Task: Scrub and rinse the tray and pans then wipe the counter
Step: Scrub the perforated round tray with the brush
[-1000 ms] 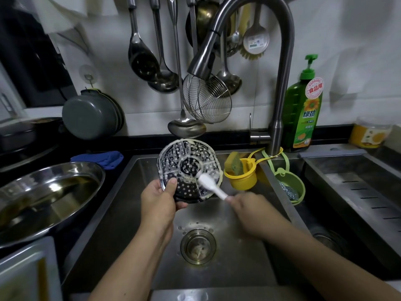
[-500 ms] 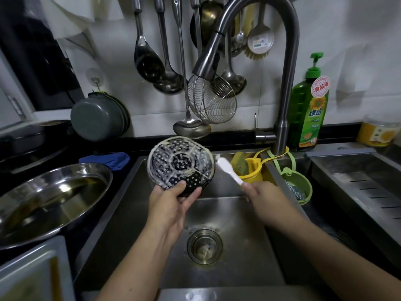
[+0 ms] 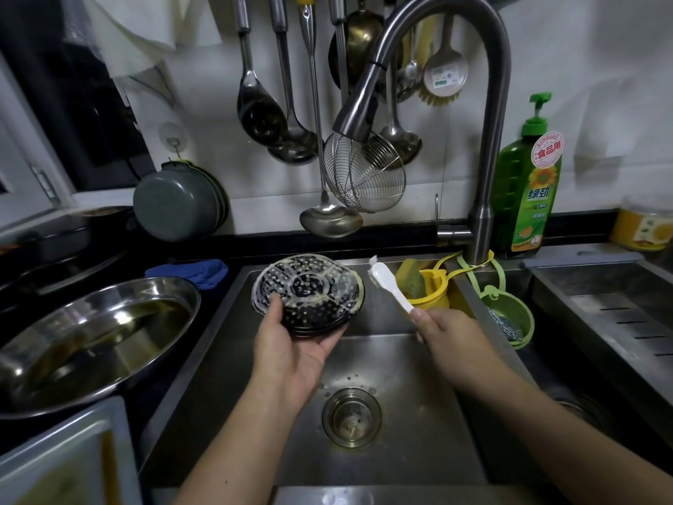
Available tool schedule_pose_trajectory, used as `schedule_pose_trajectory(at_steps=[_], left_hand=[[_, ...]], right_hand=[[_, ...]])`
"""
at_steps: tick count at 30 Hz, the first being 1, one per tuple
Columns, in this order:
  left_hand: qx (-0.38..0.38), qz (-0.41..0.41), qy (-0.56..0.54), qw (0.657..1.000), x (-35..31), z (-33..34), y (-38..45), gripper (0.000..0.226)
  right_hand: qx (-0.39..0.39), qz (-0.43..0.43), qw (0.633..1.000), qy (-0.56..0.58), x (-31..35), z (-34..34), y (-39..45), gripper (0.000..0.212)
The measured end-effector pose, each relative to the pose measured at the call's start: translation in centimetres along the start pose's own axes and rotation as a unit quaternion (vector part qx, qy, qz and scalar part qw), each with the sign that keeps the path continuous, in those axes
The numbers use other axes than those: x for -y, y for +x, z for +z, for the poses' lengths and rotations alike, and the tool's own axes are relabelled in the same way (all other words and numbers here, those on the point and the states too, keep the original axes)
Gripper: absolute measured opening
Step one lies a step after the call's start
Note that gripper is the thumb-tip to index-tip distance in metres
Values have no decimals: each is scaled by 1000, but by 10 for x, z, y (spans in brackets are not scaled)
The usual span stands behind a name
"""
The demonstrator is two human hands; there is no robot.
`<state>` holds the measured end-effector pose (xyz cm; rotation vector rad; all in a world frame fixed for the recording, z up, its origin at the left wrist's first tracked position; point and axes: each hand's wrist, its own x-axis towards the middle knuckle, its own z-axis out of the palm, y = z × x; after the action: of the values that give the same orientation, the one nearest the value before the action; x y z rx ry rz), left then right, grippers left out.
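Setting: steel sink sunk in a dark desk, white tiled wall behind, arched steel tap at the sink's back edge.
Left grip: the left hand cradles a round black perforated tray from below, fingers curled under its near rim, thumb lying on the foamy top face at its left side.
Tray position: held tilted over the sink's back half, left of the tap, above and behind the round drain; white suds trace its ribs and rim.
Right grip: the right hand closes around the lower end of a white plastic brush; the brush head points up and left, just beside the tray's right rim but apart from it.
Writing: green dish-soap bottle at the desk's back edge, right of the tap, carries a round red-and-white sticker reading 食品用 and yellow characters 绿劲; smaller print too fine to read.
Left of sink: wide shiny steel pan on the desk, blue cloth behind it.
Hard to make out: pale tray at the bottom left corner is cut off by the frame; the yellow tub at the far right is blurred, its label illegible.
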<state>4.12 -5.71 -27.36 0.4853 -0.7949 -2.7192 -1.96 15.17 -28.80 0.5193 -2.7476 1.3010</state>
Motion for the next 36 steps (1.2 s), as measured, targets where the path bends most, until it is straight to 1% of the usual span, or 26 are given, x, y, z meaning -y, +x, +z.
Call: schedule_pose_trajectory(at_steps=[2, 6, 8, 9, 12, 13, 15, 17, 20, 22, 24, 26, 28, 31, 33, 36], left_hand=[[-20, 11, -7, 1000, -2, -2, 1, 47], [-71, 29, 50, 996, -4, -3, 1, 37], [-58, 17, 59, 996, -4, -2, 1, 33], [-44, 14, 54, 997, -5, -1, 0, 36], [7, 8, 28, 1000, -3, 0, -2, 56], [26, 1, 19, 999, -4, 0, -3, 54], [47, -26, 0, 999, -5, -1, -6, 42], [36, -56, -8, 998, -5, -1, -9, 45], [-2, -65, 54, 996, -2, 1, -8, 36], [-1, -47, 95, 994, 2, 1, -6, 27], [2, -40, 126, 991, 2, 4, -7, 30], [7, -55, 122, 991, 1, 4, -9, 32], [12, -72, 110, 991, 1, 2, -9, 31], [21, -52, 129, 990, 3, 4, -9, 28], [28, -29, 154, 987, 6, 6, -11, 25], [35, -10, 193, 981, 8, 9, -13, 28]], right_hand=[[3, -3, 1000, 1, -1, 1, 0, 47], [-3, -2, 1000, 9, -1, -2, 0, 46], [-2, 4, 1000, 10, -2, -1, 0, 46], [-1, 8, 1000, 11, -2, -1, 1, 46], [-5, 12, 1000, 16, -2, -2, 1, 47], [-8, 12, 1000, 18, -2, -2, 1, 47], [-11, 12, 1000, 23, -1, -2, 1, 47], [-10, 12, 1000, 23, -1, -2, 0, 47], [-11, 10, 1000, 21, -1, -3, -1, 47], [-12, 13, 1000, 20, 0, -3, 0, 47], [-15, 12, 1000, 20, 0, -4, 0, 48], [-12, 11, 1000, 25, 0, -5, 0, 47], [12, 13, 1000, 24, 0, -4, -1, 47], [47, 15, 998, -38, 1, -4, -2, 48], [40, 17, 996, -71, 1, -8, 0, 49], [22, 24, 995, -99, 0, -17, 3, 52]])
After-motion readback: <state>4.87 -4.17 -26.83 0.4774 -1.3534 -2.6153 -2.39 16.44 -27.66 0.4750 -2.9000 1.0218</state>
